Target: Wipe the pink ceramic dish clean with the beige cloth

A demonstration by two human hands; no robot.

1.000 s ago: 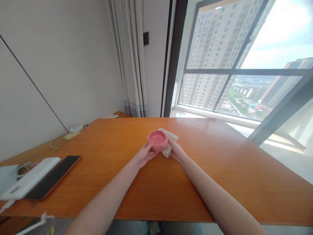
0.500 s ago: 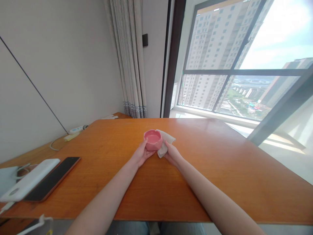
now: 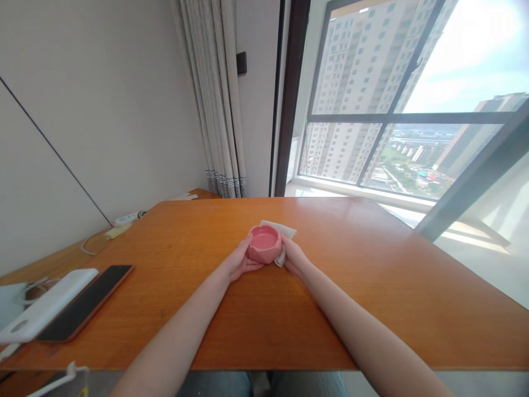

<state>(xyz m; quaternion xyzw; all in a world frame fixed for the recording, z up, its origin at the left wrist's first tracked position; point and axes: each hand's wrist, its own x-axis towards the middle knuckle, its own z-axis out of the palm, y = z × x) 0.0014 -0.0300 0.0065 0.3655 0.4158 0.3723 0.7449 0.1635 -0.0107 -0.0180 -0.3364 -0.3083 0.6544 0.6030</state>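
Note:
A pink faceted ashtray with notches in its rim is held over the middle of the table. My left hand grips its left side, thumb near the rim and fingers beneath. My right hand is closed around a whitish cloth or tissue at the ashtray's right side. Part of the cloth sticks out behind the ashtray, and a corner hangs below the right fingers. The ashtray's inside looks bare. The right fingertips are partly hidden behind the ashtray and cloth.
The wooden table spreads around my hands. At its left lie a dark phone and a white power bank with cables. A power strip lies by the wall. A curtain and a large window stand beyond.
The ashtray has shifted slightly right and its opening shows a little differently. My right hand with the cloth has come closer against its right side. The camera view has moved slightly.

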